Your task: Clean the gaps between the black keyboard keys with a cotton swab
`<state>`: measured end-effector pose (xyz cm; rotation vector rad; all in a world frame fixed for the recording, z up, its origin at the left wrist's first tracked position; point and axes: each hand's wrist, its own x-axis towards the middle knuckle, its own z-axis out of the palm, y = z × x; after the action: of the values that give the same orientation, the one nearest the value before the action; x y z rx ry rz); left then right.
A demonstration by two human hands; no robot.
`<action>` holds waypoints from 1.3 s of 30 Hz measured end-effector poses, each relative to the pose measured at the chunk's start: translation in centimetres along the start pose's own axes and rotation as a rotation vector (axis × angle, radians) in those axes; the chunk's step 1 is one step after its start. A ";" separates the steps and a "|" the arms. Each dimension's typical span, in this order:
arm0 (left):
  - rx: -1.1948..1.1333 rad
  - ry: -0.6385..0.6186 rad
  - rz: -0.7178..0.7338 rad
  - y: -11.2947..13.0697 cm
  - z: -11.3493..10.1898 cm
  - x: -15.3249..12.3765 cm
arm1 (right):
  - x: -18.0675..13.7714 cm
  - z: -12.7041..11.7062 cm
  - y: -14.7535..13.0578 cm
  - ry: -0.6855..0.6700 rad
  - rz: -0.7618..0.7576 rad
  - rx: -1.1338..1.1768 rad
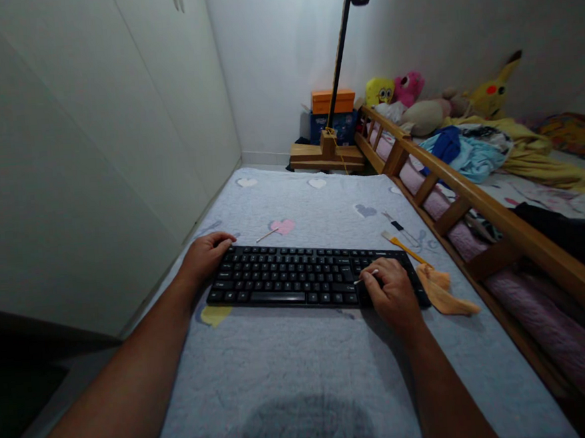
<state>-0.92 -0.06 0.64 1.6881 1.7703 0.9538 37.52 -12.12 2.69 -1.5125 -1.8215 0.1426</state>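
Observation:
A black keyboard [281, 273] lies flat on the pale blue heart-patterned cover. At its upper left corner, my left hand [205, 255] is closed on the edge, with the fingers at the far side. My right hand [390, 291] is over the number pad, pinching a white cotton swab [367, 276] whose tip points left at the keys near the arrow cluster. Some keys are hidden beneath this hand. Behind the keyboard lies another cotton swab [267, 235]. To the right are a yellow-handled brush [404, 246], a slim tool with a black band [397, 226] and a crumpled orange cloth [442, 290].
A wooden bed rail [450, 184] runs along the right, with bedding and plush toys [408, 91] beyond. White cabinet doors [115, 124] stand at the left. A black pole [340, 55] on a wooden base rises at the back beside an orange box [333, 101].

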 end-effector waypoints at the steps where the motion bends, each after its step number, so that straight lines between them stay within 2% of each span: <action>1: -0.001 -0.001 -0.002 -0.1 0.0 0.0 | 0.0 0.0 0.0 0.007 -0.001 0.000; 11: 0.008 -0.001 -0.024 0.3 0.0 -0.1 | 0.0 0.0 0.2 0.017 0.006 -0.009; 19: -0.007 0.016 -0.012 -0.3 0.2 0.0 | 0.0 0.4 0.5 0.024 0.009 -0.018; 27: 0.009 0.008 -0.016 0.4 0.0 -0.1 | 0.1 0.6 0.8 0.028 -0.003 -0.040; 39: 0.012 0.005 -0.010 0.2 0.0 0.0 | -0.1 -0.2 -0.2 0.008 0.017 -0.014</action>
<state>-0.83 -0.10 0.79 1.6833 1.7897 0.9461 37.50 -12.35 2.86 -1.5366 -1.8068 0.1327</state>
